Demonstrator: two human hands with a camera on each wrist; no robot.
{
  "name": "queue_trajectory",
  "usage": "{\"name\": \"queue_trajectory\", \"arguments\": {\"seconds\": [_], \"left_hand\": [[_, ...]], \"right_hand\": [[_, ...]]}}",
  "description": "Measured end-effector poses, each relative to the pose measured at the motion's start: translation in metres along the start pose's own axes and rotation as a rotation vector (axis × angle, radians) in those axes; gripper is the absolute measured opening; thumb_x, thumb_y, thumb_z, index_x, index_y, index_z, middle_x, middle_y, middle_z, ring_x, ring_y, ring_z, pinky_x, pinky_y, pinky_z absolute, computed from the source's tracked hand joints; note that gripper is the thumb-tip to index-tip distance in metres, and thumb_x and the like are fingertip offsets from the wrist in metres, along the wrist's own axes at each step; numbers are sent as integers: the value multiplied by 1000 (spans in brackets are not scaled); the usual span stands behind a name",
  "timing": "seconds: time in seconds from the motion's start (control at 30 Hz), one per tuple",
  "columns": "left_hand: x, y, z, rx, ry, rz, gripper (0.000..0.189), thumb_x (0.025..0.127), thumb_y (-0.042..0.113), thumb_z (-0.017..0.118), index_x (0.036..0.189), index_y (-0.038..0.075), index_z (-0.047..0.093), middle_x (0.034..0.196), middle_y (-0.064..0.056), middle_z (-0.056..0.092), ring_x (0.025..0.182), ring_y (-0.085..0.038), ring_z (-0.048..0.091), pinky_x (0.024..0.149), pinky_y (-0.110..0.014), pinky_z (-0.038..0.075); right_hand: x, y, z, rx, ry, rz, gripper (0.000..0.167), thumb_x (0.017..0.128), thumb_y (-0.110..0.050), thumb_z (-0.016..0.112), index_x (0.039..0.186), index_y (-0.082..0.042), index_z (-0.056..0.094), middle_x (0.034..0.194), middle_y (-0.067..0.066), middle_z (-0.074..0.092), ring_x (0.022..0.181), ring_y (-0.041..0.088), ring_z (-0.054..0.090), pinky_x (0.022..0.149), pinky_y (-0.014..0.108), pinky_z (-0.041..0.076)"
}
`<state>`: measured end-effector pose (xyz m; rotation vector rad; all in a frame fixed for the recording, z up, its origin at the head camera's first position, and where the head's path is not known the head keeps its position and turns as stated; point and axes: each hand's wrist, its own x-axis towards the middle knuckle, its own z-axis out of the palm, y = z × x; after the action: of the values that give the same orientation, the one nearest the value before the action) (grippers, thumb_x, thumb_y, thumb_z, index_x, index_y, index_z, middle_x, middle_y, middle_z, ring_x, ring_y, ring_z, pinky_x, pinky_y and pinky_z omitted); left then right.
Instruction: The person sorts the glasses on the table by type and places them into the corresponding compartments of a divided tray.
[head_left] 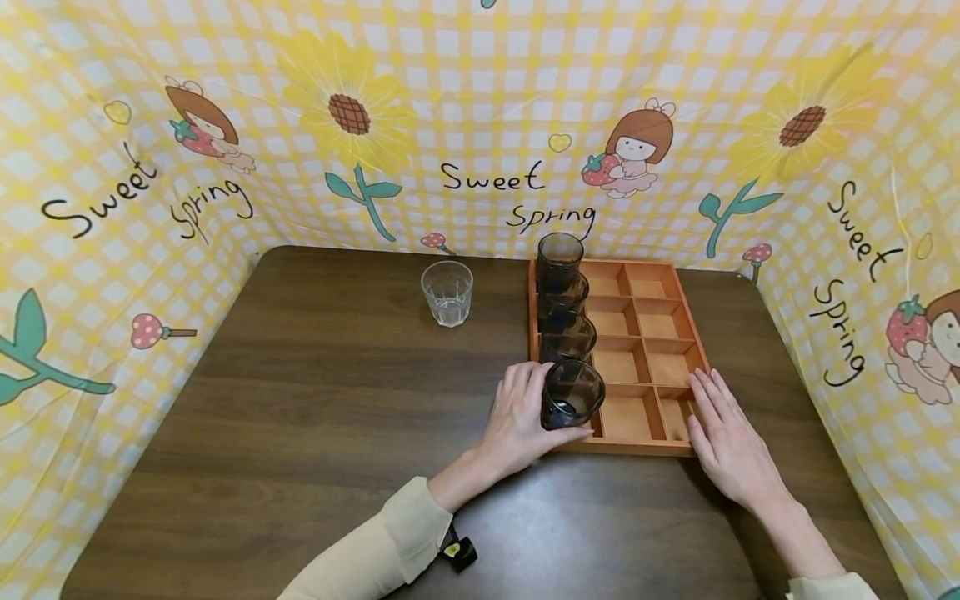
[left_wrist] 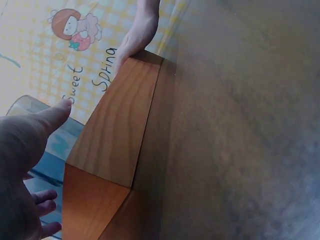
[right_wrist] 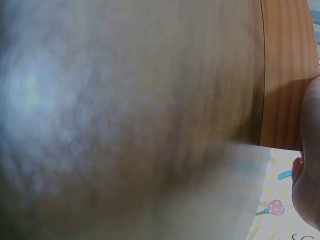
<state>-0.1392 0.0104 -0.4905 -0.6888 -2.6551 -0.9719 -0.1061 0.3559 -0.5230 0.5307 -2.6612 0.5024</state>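
My left hand point(head_left: 517, 421) curls its fingers and thumb round a dark, see-through drinking glass point(head_left: 574, 390). This glass stands upright at the front left compartment of a divided wooden box point(head_left: 626, 447). In the left wrist view, the thumb of the left hand point(left_wrist: 25, 145) lies across the glass point(left_wrist: 60, 137), above the box wall point(left_wrist: 112, 122). Flat along the box's right edge, near its front corner, rests my right hand point(head_left: 731, 450) with extended fingers. The right wrist view catches only part of that hand point(right_wrist: 311, 165) beside the wooden wall point(right_wrist: 286, 65).
Behind the held glass, more dark glasses point(head_left: 561, 262) stand in the box's left column. A clear glass point(head_left: 447, 296) is upright on the dark wooden table point(head_left: 322, 375), left of the box. Patterned yellow checked cloth point(head_left: 480, 100) encloses the table's back and sides.
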Motion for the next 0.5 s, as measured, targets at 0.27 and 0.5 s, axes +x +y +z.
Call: {"name": "queue_trajectory", "arguments": {"seconds": [0.27, 0.5], "left_hand": [[-8, -9, -17, -28, -72, 32, 101, 80, 48, 99, 157, 9, 49, 153, -20, 51, 146, -39, 47, 119, -58, 47], [-8, -35, -38, -62, -37, 21, 107, 78, 40, 101, 162, 6, 44, 156, -24, 49, 148, -45, 46, 124, -64, 43]], "right_hand": [[0, 0, 2, 6, -3, 3, 59, 109, -12, 58, 163, 7, 44, 166, 31, 48, 172, 28, 23, 135, 14, 2], [1, 1, 0, 7, 1, -5, 60, 108, -12, 58, 163, 7, 44, 165, 32, 48, 169, 35, 27, 134, 13, 2]]}}
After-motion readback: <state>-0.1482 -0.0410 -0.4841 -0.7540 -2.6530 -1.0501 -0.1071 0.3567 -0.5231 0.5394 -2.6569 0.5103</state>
